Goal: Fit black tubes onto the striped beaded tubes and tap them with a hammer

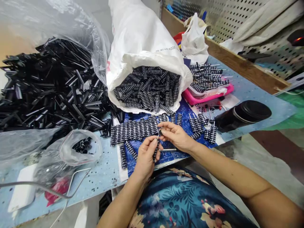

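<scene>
Two hands meet above the near edge of the table (102,179), and the work is between them: the left hand (147,155) pinches a dark patterned cylinder (155,151) with thumb and fingers, and the right hand (177,136) pinches a small dark piece (161,132) at the far end of it, its other fingers loosely spread. To do this step well, I think, the left fingers should hold firmly but not squeeze, and the right fingertips should bring the piece straight on the line of the cylinder, because a tilted piece may catch or slip away. Whether the two parts are already joined, I cannot tell. A metal rod (169,149) lies just beside, so elbow and wrist should avoid it. Under the hands is a blue sheet (132,165), with a row of patterned cylinders (133,129) on it. Behind stands a white sack (142,28), open toward the person; to the left is a big heap of black pieces (52,85), to the right a pink tray (204,100) and a black bottle (244,114). At the far right, a perforated panel (224,19) rises behind a wooden board (249,68).
</scene>
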Motion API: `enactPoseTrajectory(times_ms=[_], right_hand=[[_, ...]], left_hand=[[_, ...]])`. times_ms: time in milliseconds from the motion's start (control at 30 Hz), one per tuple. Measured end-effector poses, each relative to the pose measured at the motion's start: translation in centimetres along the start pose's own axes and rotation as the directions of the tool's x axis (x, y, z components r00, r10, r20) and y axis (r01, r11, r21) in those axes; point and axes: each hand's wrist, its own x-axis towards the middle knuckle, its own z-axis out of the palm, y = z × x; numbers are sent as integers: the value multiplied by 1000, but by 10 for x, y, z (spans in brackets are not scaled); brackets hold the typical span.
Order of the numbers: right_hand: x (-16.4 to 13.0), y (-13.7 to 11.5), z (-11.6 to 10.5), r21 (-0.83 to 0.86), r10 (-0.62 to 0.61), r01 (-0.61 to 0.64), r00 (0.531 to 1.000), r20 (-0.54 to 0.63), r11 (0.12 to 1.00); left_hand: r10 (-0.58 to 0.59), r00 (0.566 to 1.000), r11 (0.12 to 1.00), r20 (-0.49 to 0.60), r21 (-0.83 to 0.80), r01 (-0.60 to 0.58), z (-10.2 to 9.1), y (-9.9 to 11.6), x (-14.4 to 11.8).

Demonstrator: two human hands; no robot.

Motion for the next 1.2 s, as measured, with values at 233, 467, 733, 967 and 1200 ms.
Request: enactPoseTrajectory(times_ms=[233,467,733,967,1200], right_hand=[[-10,3,-7,-94,-50,46,998,-33,994],[-19,6,7,213,61,-54,998,-26,976],[-21,9,10,193,52,-54,999,11,980],[0,-2,2,-292,-150,191,976,157,937],[105,-38,-12,-881,-233,315,883,408,-353]], left_hand=[[11,1000,1000,-7,14,-11,6,0,-6],[-3,999,998,43,69,0,10,-8,-2],[8,1000,996,20,83,-10,9,-10,0],[57,996,997,-64,-51,-61,4,-8,0],[21,995,991,-97,-131,-33,-4,3,1]])
